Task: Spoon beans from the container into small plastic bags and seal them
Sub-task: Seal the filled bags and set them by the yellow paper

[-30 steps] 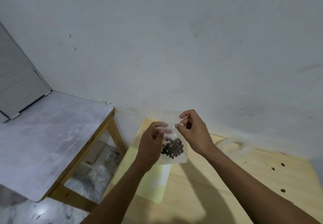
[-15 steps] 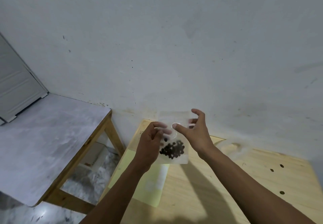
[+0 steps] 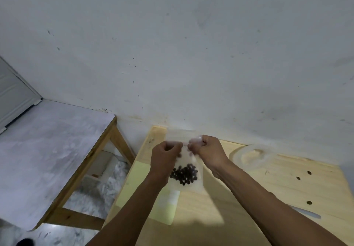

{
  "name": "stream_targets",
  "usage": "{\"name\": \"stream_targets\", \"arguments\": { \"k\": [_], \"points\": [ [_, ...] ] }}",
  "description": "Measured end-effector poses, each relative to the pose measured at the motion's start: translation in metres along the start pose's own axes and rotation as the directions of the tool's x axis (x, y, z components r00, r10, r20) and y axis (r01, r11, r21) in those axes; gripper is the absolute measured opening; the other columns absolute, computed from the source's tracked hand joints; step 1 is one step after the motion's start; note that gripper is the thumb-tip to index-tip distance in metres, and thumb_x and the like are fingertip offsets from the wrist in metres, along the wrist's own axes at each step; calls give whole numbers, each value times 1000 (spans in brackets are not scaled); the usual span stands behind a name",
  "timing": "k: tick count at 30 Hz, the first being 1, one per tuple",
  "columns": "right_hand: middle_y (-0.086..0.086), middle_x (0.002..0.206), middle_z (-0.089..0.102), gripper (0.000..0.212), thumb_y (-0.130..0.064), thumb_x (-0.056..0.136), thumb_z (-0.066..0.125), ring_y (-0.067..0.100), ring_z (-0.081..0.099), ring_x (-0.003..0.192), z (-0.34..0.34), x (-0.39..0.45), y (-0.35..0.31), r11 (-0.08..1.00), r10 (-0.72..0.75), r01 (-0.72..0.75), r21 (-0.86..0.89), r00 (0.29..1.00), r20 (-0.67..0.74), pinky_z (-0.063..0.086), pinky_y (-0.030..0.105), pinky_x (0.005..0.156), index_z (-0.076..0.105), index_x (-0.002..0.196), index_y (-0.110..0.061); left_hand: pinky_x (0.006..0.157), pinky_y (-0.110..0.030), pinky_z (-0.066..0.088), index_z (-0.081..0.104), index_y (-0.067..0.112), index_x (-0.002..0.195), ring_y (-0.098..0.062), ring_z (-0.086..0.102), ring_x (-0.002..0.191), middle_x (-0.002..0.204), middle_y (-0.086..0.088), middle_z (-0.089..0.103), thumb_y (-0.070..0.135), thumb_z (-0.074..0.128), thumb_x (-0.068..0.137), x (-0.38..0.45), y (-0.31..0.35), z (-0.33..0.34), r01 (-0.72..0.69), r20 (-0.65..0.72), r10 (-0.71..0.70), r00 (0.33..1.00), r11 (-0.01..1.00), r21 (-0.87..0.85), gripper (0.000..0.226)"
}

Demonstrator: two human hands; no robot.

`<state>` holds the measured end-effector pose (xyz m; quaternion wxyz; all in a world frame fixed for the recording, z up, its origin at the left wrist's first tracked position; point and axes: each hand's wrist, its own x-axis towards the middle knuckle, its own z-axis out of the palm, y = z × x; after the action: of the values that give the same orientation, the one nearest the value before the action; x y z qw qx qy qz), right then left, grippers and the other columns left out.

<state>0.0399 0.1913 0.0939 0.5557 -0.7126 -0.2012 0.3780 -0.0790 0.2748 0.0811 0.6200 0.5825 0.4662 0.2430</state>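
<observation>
A small clear plastic bag [image 3: 189,157] hangs in the air above the wooden table [image 3: 249,192], with dark beans [image 3: 184,173] gathered at its bottom. My left hand [image 3: 164,156] pinches the bag's top edge on the left. My right hand [image 3: 207,150] pinches the same edge on the right, fingers curled tight. The two hands nearly touch at the bag's mouth. The bean container and the spoon are out of sight.
A clear round lid or dish [image 3: 249,154] lies on the table by the wall. A yellow-green sheet [image 3: 138,184] covers the table's left part. A white flat strip [image 3: 306,212] lies at right. A grey-topped side table [image 3: 47,150] stands to the left.
My right hand's fingers were spread half a second ago and are now curled onto the bag's top beside my left hand. The bag hangs slightly lower in view.
</observation>
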Motion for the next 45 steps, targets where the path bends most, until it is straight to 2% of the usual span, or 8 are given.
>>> {"name": "stream_targets", "arguments": {
  "k": [9, 17, 23, 30, 34, 37, 41, 45],
  "points": [
    [3, 77, 63, 13, 0, 90, 62, 12, 56, 63, -11, 4, 55, 955, 296, -288, -68, 931, 211, 46, 24, 56, 64, 91, -13, 66, -30, 54, 67, 4, 97, -18, 63, 74, 84, -10, 67, 22, 66, 93, 46, -33, -1, 222, -29, -224, 974, 972, -74, 19],
    [13, 73, 57, 34, 14, 88, 52, 18, 46, 51, 9, 46, 79, 888, 411, -394, 240, 911, -27, 34, 23, 44, 60, 113, -7, 62, -32, 55, 52, 16, 127, -23, 65, 89, 108, -8, 63, 22, 74, 83, 77, -61, -5, 222, 85, -265, 960, 913, 343, 49],
    [2, 73, 56, 69, 12, 89, 54, 11, 48, 55, 36, 73, 95, 915, 401, -401, 30, 916, 27, 41, 20, 48, 35, 149, -16, 91, -41, 46, 52, 25, 134, -31, 55, 107, 117, -10, 62, 53, 65, 79, 109, -77, -10, -7, 23, -17, 1000, 649, 761, 63],
    [10, 130, 58, 77, -3, 90, 60, 21, 62, 98, 46, 90, 103, 921, 339, -312, -233, 937, 83, 52, 26, 78, 22, 155, -17, 90, -48, 52, 48, 19, 127, -32, 60, 106, 118, -10, 61, 60, 69, 74, 120, -90, -10, 23, 51, -92, 994, 662, 749, 70],
    [9, 132, 55, 61, -14, 92, 60, 24, 57, 116, 20, 80, 102, 878, 296, -231, -420, 950, 97, 46, 25, 92, 37, 149, -15, 110, -55, 33, 24, 17, 152, -39, 32, 139, 152, -17, 34, 59, 64, 83, 117, -86, -5, 47, -13, -61, 998, 599, 800, 91],
    [10, 139, 49, 53, -20, 92, 59, 29, 52, 123, -16, 60, 108, 816, 248, -153, -558, 964, 99, 44, 34, 102, 45, 144, -20, 117, -54, 19, 23, 15, 154, -35, 13, 149, 159, -15, 22, 45, 65, 89, 99, -80, 3, -139, 18, 203, 979, 596, 791, 83],
    [7, 123, 50, 40, -28, 88, 50, 32, 50, 117, -74, 20, 128, 551, 141, 48, -833, 979, 149, 46, 42, 93, 50, 127, -24, 116, -47, 29, 39, 12, 146, -31, 34, 141, 146, -12, 42, 42, 54, 93, 64, -89, 27, -536, 306, 477, 824, 480, 694, 62],
    [9, 142, 39, 33, -26, 93, 42, 32, 40, 126, -110, -7, 136, 290, 122, 82, -954, 985, 122, 46, 46, 92, 44, 125, -19, 113, -42, 36, 40, 18, 146, -19, 35, 141, 149, -3, 42, 45, 46, 95, 22, -115, 56, -706, 587, 391, 708, 401, 584, 58]
  ]
}}
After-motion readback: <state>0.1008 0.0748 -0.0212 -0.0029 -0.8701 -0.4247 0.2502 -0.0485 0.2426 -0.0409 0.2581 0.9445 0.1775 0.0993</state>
